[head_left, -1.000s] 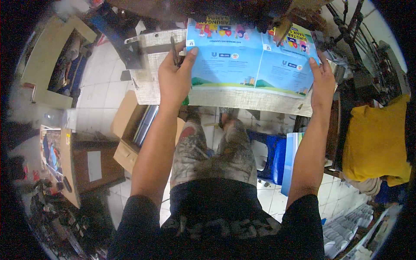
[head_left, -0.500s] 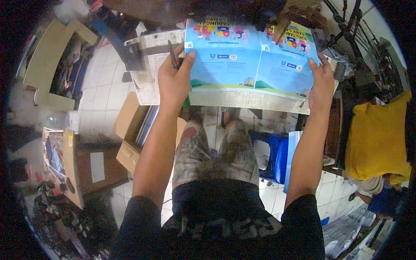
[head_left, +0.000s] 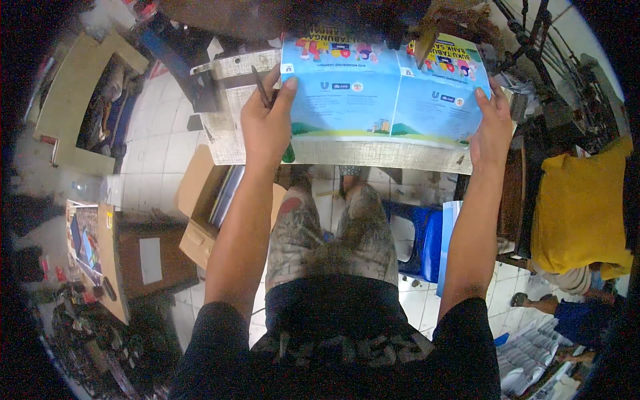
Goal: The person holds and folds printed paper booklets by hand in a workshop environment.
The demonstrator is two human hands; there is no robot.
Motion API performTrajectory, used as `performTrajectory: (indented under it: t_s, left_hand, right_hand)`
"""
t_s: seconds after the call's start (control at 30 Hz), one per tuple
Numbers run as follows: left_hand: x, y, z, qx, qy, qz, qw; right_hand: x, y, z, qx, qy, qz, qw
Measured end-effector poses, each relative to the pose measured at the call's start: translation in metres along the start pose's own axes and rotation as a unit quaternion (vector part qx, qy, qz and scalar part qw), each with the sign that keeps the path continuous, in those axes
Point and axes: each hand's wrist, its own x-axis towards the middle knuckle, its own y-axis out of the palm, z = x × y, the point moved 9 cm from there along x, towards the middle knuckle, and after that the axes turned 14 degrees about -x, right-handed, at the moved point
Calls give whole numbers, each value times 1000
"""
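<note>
A wide printed sheet (head_left: 347,113), light blue with green hills and cartoon figures, is spread between my hands over a worn whitish board (head_left: 347,153). At its left edge, my left hand (head_left: 267,127) is closed with the thumb on top of the sheet. A slim dark pen-like tool (head_left: 259,83) also sticks out between that hand's fingers. My right hand (head_left: 491,127) grips the right edge, thumb on the printed face. Beside my left wrist, a small green object (head_left: 288,154) shows in part. Dark machinery covers the sheet's far edge.
Below the board stand an open cardboard box (head_left: 195,230) at left and a blue plastic chair (head_left: 427,243) at right. A brown cabinet (head_left: 143,260) is further left. Yellow cloth (head_left: 580,213), another person's leg (head_left: 541,305) and stacked paper (head_left: 530,353) are at right.
The sheet and both hands have shifted slightly left, with the grip kept. At the lower right, the other person's leg has moved further into view.
</note>
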Motion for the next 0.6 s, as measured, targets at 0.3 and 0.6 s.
performTrajectory:
  t_s: [0.3, 0.6]
  left_hand:
    - [-12, -3, -10, 83, -15, -13, 996]
    - [-6, -5, 2, 60, -20, -15, 998]
  right_hand:
    - [-9, -3, -9, -13, 28, -10, 999]
    - [-9, -1, -9, 14, 25, 9, 1000]
